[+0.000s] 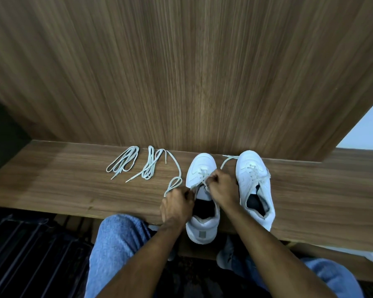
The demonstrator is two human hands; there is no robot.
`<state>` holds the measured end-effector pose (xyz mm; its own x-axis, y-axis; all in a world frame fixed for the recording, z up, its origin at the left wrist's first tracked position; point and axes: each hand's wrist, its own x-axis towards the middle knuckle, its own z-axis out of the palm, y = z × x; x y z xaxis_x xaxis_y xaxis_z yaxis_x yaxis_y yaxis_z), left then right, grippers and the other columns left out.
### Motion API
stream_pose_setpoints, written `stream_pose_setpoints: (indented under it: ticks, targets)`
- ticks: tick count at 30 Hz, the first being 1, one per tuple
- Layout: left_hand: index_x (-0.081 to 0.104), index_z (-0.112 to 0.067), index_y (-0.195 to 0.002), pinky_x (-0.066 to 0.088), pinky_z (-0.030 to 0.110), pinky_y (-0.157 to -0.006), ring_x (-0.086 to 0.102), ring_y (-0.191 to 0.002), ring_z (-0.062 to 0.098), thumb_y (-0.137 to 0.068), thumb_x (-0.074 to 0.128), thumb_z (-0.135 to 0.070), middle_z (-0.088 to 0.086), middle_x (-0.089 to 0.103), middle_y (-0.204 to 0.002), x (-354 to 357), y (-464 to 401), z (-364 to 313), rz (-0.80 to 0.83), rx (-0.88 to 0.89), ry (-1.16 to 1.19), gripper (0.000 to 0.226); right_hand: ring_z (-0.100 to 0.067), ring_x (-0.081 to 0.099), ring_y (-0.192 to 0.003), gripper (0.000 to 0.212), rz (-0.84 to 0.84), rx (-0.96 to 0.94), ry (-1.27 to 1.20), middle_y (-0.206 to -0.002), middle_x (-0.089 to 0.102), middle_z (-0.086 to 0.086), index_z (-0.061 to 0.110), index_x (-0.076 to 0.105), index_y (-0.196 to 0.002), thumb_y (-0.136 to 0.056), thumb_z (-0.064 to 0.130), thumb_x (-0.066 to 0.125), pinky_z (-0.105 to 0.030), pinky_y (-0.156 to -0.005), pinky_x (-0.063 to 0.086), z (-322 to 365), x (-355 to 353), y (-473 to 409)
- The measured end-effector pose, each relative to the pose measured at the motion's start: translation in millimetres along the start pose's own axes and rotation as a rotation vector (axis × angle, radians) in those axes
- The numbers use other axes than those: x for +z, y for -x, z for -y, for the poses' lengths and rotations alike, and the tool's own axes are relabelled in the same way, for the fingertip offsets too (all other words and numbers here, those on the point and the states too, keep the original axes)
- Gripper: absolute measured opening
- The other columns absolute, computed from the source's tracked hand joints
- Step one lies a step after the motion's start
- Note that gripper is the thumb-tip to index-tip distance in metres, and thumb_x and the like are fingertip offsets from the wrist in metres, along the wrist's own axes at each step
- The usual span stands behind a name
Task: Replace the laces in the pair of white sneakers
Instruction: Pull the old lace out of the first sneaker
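Observation:
Two white sneakers stand side by side on a wooden shelf, toes pointing away from me. The left sneaker (201, 168) has its heel over the shelf's front edge. My left hand (177, 206) pinches the left end of its lace (174, 184), which loops out to the left. My right hand (221, 187) grips the lace over the sneaker's eyelets. A lace end (227, 161) trails between the shoes. The right sneaker (255, 186) is still laced. Two folded loose laces (123, 162) (151, 163) lie to the left.
The wooden shelf (73, 186) backs onto a tall wood panel (181, 72). My knees in blue jeans (119, 244) are below the shelf's front edge. A dark ribbed object (26, 254) sits at the lower left. A pale wall (368, 125) shows at the right.

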<state>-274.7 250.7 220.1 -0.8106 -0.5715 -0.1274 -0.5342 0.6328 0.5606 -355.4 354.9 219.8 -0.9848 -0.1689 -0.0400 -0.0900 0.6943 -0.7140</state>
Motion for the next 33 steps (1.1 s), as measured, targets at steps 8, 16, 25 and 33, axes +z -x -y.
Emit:
stream_pose_setpoints:
  ticks: [8, 16, 25, 33]
  targets:
    - [0.07, -0.021, -0.097, 0.043, 0.034, -0.077, 0.061, -0.1, 0.038, -0.094, 0.051, -0.048, 0.014, 0.068, -0.103, 2.4, 4.6, 0.2, -0.041, 0.008, 0.022, 0.033, -0.017, 0.059, -0.1, 0.026, 0.131, -0.199, 0.027, -0.115, 0.058, 0.004, 0.023, 0.06, -0.11, -0.084, 0.018, 0.058, -0.034, -0.085, 0.048, -9.3, -6.1, 2.3]
    - [0.069, -0.022, -0.095, 0.038, 0.032, -0.071, 0.062, -0.098, 0.038, -0.094, 0.05, -0.049, 0.014, 0.069, -0.101, 3.3, 4.6, 4.1, -0.039, 0.023, 0.033, 0.034, -0.02, 0.06, -0.099, 0.018, 0.086, -0.346, 0.264, -0.117, 0.052, 0.004, 0.019, 0.068, -0.095, -0.094, 0.03, 0.054, -0.035, -0.077, 0.051, -9.7, 12.7, 3.9]
    - [0.07, -0.024, -0.096, 0.047, 0.037, -0.077, 0.063, -0.094, 0.037, -0.091, 0.049, -0.057, 0.012, 0.07, -0.097, 15.0, -2.6, 11.3, -0.044, 0.017, 0.025, 0.039, -0.013, 0.055, -0.085, 0.016, -0.367, 0.002, -0.267, -0.114, 0.053, 0.0, 0.017, 0.061, -0.099, -0.084, 0.012, 0.059, -0.031, -0.071, 0.04, -5.4, -24.7, 3.7]
    - [0.07, -0.025, -0.095, 0.045, 0.036, -0.075, 0.063, -0.095, 0.036, -0.09, 0.047, -0.059, 0.012, 0.07, -0.096, 15.0, -3.3, 14.0, -0.033, 0.034, 0.036, 0.041, -0.025, 0.053, -0.113, 0.026, -0.03, -0.542, 0.576, -0.113, 0.059, -0.002, 0.018, 0.064, -0.104, -0.086, 0.034, 0.055, -0.038, -0.084, 0.047, -12.3, 9.8, 9.4]
